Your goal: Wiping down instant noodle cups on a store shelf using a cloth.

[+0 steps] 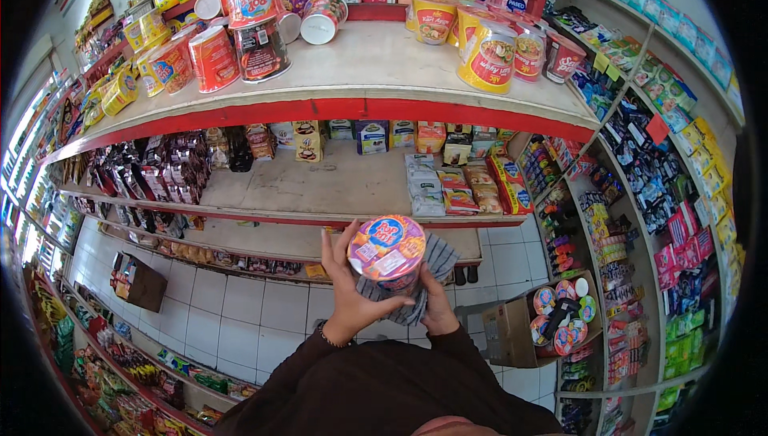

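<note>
An instant noodle cup [387, 249] with a purple and orange lid is held up in front of my chest, lid facing up. My left hand [346, 292] is curled round its left side, thumb across the front and a beaded band on the wrist. A grey striped cloth [438, 257] lies against the cup's right side and under it. My right hand [436, 305] presses this cloth to the cup, its fingers partly hidden behind the cloth.
Ahead, a red-edged shelf [344, 108] bears noodle cups, several stacked or tipped at left, with yellow cups [486, 56] at right. Lower shelves hold coffee sachets and packets. A cardboard box [512, 332] of cups stands at my right, another box [138, 282] on the tiled floor at left.
</note>
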A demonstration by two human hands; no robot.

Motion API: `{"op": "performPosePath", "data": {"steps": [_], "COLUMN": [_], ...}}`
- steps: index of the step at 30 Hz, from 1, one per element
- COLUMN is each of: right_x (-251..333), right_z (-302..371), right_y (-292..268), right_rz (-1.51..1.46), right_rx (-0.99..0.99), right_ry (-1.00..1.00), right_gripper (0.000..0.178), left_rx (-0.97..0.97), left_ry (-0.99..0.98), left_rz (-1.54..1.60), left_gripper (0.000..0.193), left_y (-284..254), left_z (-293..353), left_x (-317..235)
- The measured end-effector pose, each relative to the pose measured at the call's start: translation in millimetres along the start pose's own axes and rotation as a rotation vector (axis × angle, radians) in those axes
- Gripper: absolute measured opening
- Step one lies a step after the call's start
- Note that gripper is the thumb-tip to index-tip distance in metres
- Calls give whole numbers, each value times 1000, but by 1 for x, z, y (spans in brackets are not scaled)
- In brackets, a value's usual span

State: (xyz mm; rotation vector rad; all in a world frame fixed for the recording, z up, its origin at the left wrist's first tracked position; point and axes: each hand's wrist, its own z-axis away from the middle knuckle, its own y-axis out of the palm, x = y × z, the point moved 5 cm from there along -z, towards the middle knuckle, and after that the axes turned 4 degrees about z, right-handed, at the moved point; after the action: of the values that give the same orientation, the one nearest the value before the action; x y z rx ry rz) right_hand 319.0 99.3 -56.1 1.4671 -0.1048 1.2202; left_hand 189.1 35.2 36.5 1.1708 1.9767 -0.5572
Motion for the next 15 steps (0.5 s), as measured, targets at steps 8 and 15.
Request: {"op": "performPosePath", "data": {"steps": [8, 15], "right_x": [11, 58], "right_z": [-25, -49], "right_y": [-4, 16], "right_rz": [190, 201], "right_rx": [-2, -102], "right_ry": [-65, -157], "right_gripper": [50, 54], "left_rx": [-72, 10], "left_ry": [-216, 135], "left_rz": [-1, -112], "left_gripper": [123, 118], "left_y": [-6, -35], "left_z": [-12, -104], "left_x": [19, -20]}}
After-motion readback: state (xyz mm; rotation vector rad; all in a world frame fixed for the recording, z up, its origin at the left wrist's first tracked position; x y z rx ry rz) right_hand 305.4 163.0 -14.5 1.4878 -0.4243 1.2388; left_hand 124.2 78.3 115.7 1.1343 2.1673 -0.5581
